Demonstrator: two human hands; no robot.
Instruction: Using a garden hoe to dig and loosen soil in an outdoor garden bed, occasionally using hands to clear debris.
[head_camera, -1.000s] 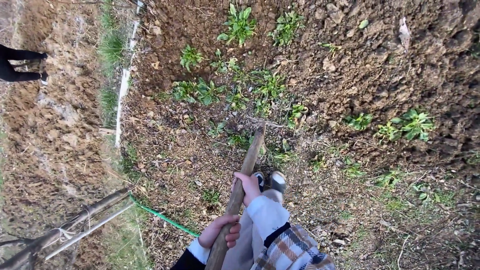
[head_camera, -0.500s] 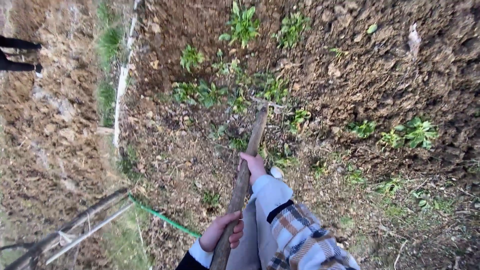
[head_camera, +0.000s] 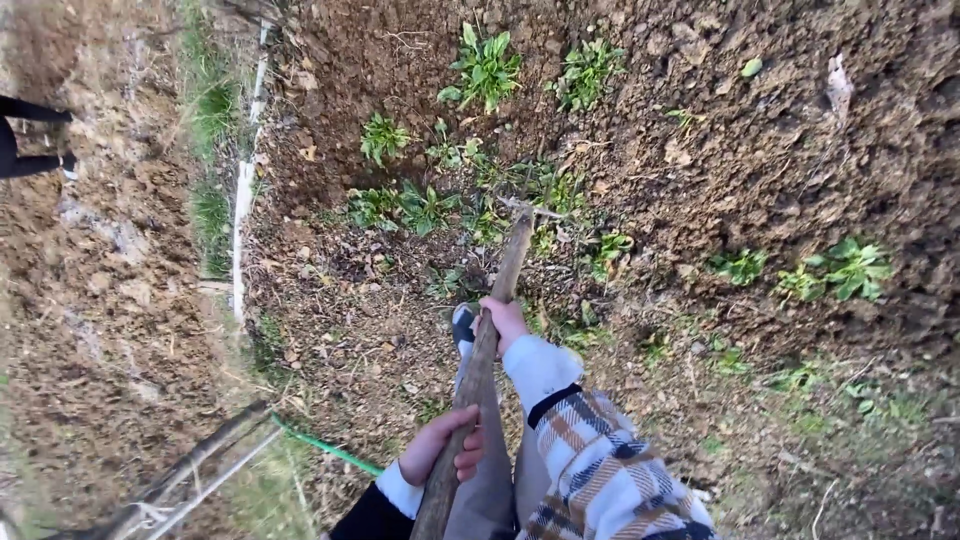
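Wooden tool handle gripped in both hands over a garden bed.

The wooden handle (head_camera: 480, 370) slants from the bottom edge up into the leafy green plants (head_camera: 440, 205); its head is hidden there. The right hand (head_camera: 505, 322) wraps closed around it higher up, the left hand (head_camera: 442, 452) closed lower. A shoe (head_camera: 463, 325) stands on the soil beside the shaft.

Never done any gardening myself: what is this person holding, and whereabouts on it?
A long wooden tool handle. The right hand grips its middle, the left hand its near end; both close around it.
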